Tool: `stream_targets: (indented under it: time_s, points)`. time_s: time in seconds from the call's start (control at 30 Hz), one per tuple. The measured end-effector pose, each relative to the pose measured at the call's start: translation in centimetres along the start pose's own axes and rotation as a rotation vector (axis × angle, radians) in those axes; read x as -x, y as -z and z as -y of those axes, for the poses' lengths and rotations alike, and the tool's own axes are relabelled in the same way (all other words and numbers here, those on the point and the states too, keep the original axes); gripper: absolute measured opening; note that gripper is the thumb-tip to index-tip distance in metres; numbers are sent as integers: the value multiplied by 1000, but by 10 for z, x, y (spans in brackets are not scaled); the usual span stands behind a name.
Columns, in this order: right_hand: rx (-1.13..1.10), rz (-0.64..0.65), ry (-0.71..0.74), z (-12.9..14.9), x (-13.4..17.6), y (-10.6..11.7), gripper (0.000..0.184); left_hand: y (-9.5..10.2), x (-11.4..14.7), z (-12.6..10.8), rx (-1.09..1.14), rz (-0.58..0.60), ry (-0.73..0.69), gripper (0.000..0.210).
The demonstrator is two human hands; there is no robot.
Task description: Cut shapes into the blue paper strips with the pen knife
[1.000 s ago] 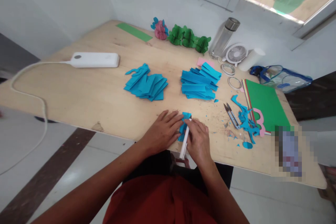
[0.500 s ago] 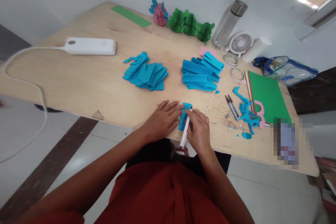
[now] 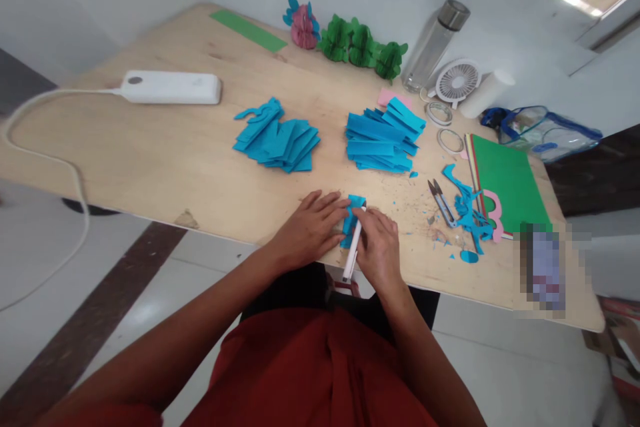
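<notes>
A small folded piece of blue paper (image 3: 353,213) lies at the table's front edge, between my hands. My left hand (image 3: 315,230) rests flat with fingers spread, its fingertips pressing on the paper's left side. In my right hand (image 3: 379,240) is a slim white tool (image 3: 353,253) with dark ends, held close to its upper end against the paper's right side. The tool's lower end sticks out past the table edge; its exact kind is hard to make out. Beyond my hands lie a left stack (image 3: 277,140) and a right stack (image 3: 383,137) of blue paper strips.
To the right are thread snips (image 3: 441,203), blue paper scraps (image 3: 470,210), a pink cutout (image 3: 494,217) and green paper sheets (image 3: 515,187). A bottle (image 3: 435,47), small fan (image 3: 457,82) and paper decorations (image 3: 360,45) stand along the wall. A white corded device (image 3: 170,88) lies left.
My fingers and the white tool have barely moved on the blue paper. The view has shifted very slightly.
</notes>
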State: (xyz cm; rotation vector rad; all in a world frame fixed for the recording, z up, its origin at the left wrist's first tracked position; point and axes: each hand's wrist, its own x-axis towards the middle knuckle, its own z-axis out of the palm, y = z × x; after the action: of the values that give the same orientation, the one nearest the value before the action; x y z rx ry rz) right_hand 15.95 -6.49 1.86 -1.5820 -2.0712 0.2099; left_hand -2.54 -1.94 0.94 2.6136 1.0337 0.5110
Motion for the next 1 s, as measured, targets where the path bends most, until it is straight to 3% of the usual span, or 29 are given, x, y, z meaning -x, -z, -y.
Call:
stream_targets:
  time_s: [0.2,0.43,0.6,0.83,1.0]
  points:
    - [-94,-25,-33,0,0,2,40,1,1,-1,-15,-30,-14,47]
    - [-551,-194,-265,-5,-18,7,29,4,0,-4,-68,-30,-23,46]
    - [-735,-209,-380,-8,-41,-2,26,6,1,-5,-89,-49,-29,43]
    - [-779,-177,-423,-11,-49,-12,15,7,0,-5,-94,-37,-25,46]
    - [-696,-151,-392,-13,-47,-12,16,7,1,-6,-103,-39,-16,44]
